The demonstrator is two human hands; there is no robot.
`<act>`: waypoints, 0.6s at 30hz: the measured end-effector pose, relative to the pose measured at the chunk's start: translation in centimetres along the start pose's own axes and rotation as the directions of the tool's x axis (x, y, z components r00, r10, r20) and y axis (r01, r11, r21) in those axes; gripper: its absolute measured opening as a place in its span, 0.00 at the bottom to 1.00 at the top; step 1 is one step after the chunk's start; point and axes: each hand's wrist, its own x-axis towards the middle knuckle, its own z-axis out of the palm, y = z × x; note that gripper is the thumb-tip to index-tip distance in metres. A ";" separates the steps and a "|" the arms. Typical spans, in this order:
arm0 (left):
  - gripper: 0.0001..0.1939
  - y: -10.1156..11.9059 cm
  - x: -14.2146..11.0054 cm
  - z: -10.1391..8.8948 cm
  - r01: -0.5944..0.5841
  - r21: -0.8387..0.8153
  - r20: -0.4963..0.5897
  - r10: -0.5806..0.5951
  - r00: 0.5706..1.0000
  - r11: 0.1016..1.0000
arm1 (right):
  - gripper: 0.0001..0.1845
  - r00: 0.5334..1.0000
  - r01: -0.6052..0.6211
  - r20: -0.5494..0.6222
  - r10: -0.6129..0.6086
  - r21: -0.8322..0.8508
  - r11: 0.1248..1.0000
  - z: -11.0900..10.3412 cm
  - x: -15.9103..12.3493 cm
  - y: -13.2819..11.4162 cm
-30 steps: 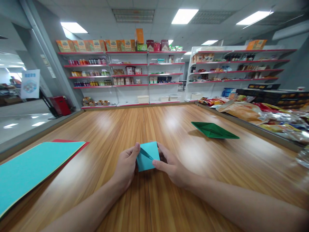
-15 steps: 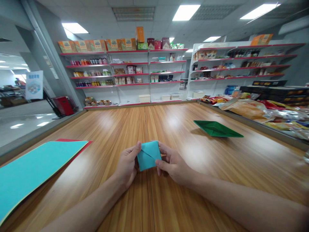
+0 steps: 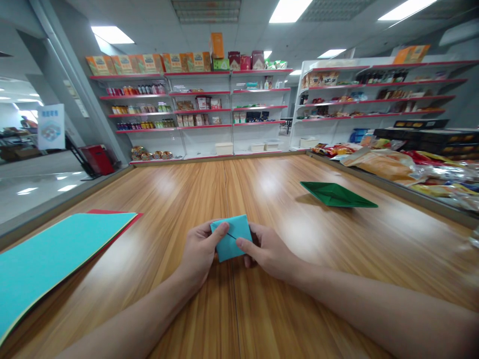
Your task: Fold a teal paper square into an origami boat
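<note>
A small square of folded blue paper (image 3: 232, 249) is held between both hands above the middle of the table. My left hand (image 3: 200, 249) grips its left side, the thumb pressed on the front face near the upper left corner. On the other side my right hand (image 3: 271, 252) pinches the right edge, thumb on the front near the centre and fingers behind. A slanting slit or fold line runs across the face between the two thumbs. The fingers behind the paper are mostly hidden.
A green folded paper piece (image 3: 339, 194) rests on the wooden table (image 3: 179, 189) to the right. Large coloured sheets, blue on top (image 3: 67, 249), lie stacked at left. Packaged snacks (image 3: 385, 167) line the right side. Stocked shelves (image 3: 202, 109) stand behind the table.
My left thumb has slid inward over the face of the blue paper, and the right thumb has also moved slightly toward the centre. The view has tilted slightly.
</note>
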 end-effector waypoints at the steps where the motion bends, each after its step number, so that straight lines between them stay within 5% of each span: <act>1: 0.16 0.2 -0.1 0.1 -0.021 0.034 -0.012 0.022 1.000 0.999 | 0.15 1.000 -0.004 0.006 0.004 0.005 1.000 0.0 0.0 0.0; 7: 0.23 1.2 -1.1 1.2 -0.169 0.523 -0.208 0.318 0.925 0.835 | 0.09 0.997 -0.008 0.082 0.014 -0.076 0.997 0.4 -0.4 -0.6; 11: 0.27 1.2 -1.2 1.1 -0.195 0.678 -0.164 0.405 0.900 0.708 | 0.11 0.993 0.091 0.097 -0.068 -0.250 0.964 0.9 -1.0 -1.4; 13: 0.27 1.2 -1.1 0.7 -0.283 0.782 -0.053 0.510 0.858 0.556 | 0.11 0.988 0.137 0.106 -0.110 -0.296 0.945 0.8 -1.2 -1.6; 15: 0.27 1.3 -1.0 0.4 -0.397 0.869 0.155 0.600 0.785 0.296 | 0.09 0.982 0.176 0.124 -0.142 -0.341 0.923 0.6 -1.2 -1.6; 18: 0.27 1.6 -0.8 0.3 -0.475 0.880 0.390 0.577 0.718 -0.005 | 0.08 0.979 0.193 0.140 -0.150 -0.375 0.907 0.4 -1.2 -1.6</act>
